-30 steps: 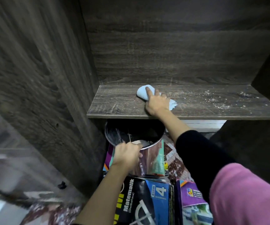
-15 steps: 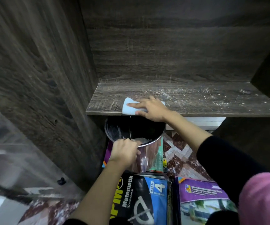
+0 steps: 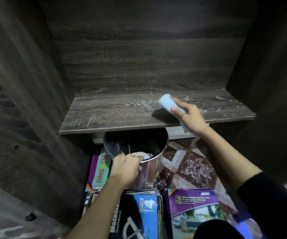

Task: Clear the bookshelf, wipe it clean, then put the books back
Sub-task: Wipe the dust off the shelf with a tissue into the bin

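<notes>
From the head camera we see the dark wood-grain bookshelf (image 3: 122, 114), its board bare of books and crossing the middle of the frame. White dust and crumbs (image 3: 208, 104) are scattered over its right half, toward 2 o'clock. Just right of centre, at about 3 o'clock, the right hand (image 3: 191, 118) has its fingers (image 3: 175, 110) curled round a rolled light-blue cloth (image 3: 167, 101). One end of the cloth juts out toward the back panel and a tail hangs below the palm. A shadow lies on the board beneath it, and we cannot tell whether the cloth touches the wood. Below the front edge of the shelf, at 6 o'clock, stands a shiny steel pot (image 3: 149, 171). The left hand (image 3: 125, 168) grips its near rim, fingers hooked over the edge. The books lie on the patterned tile floor (image 3: 187, 166). A green and purple book (image 3: 99, 171) sits at 7 o'clock beside the pot. A black and blue mathematics book (image 3: 139, 216) and a purple-covered book (image 3: 194, 206) lie along the bottom edge.
</notes>
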